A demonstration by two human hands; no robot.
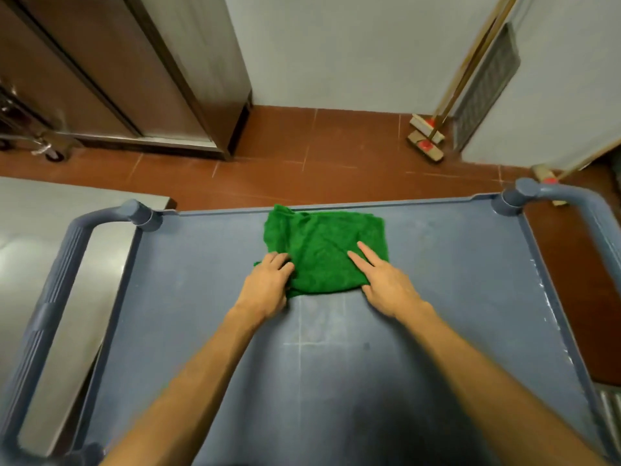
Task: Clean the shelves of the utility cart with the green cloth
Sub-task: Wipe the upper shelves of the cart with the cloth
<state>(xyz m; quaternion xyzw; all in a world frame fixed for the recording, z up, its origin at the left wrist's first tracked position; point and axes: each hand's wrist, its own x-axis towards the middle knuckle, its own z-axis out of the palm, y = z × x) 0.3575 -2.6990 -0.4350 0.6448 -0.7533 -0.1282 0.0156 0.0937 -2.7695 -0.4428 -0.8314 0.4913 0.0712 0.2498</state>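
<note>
1. The left hand (265,284) reaches forward with the arm nearly straight. Its fingers curl onto the near left edge of the green cloth (324,252) and hold a fold of it.
2. The right hand (386,284) lies flat and relaxed, the forearm stretched out like the left one. Two straight fingers rest on the cloth's near right part, and the thumb side sits at its near edge.
3. The cloth lies crumpled and partly spread on the top shelf (201,297) of the utility cart. It sits in the far middle, and its far edge touches the shelf's raised far rim.
4. Bare shelf surface lies open to the left, to the right and on the near side of the cloth, bounded by low raised rims.
5. A curved handle (50,297) stands off the left end and another handle (571,196) off the right end.
6. A steel table (67,230) stands just beside the cart's left side. Beyond the far rim is red tiled floor (302,156), with brooms (426,139) leaning on the wall.
</note>
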